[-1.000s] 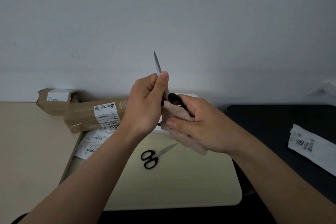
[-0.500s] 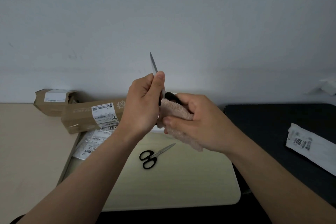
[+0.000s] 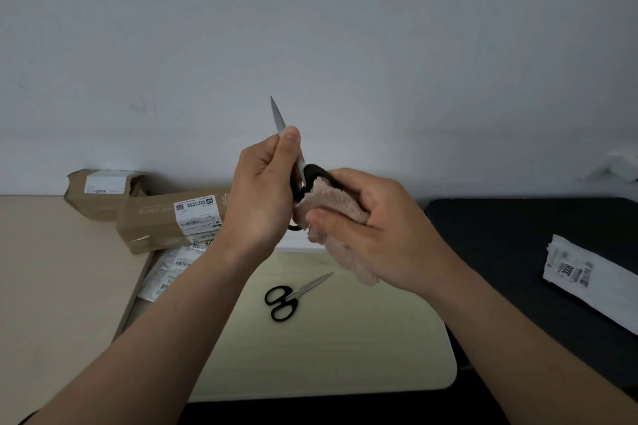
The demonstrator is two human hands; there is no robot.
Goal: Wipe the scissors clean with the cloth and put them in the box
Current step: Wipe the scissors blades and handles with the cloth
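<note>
Above the pale board (image 3: 345, 348), the held scissors (image 3: 278, 118) point blade-up, tip tilted slightly left. Left hand (image 3: 262, 190) pinches the blade between thumb and curled fingers. Right hand (image 3: 376, 235) grips the pink cloth (image 3: 331, 209), pressed against the black handle loops. Second scissors (image 3: 293, 293) lie closed on the board below, apart from both hands. Labelled cardboard parcel (image 3: 162, 224) sits at left, dark mat (image 3: 511, 238) at right.

The cloth (image 3: 331, 209) and left hand (image 3: 262, 197) hide most handles of the held scissors (image 3: 278, 115). Print on the parcel labels (image 3: 196, 214) is unreadable.
</note>
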